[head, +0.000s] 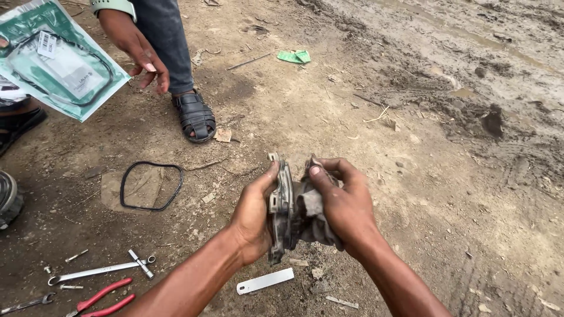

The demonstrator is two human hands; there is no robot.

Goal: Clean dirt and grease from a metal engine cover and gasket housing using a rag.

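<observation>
Red-handled pliers and a spanner lay on the dirt at the bottom left. Just above them, the left hand gripped a dirty metal cover by its edge, held up over the ground. The right hand pressed a grey rag against it. Farther off lay a black rubber ring. Beyond it stood another person's sandal.
</observation>
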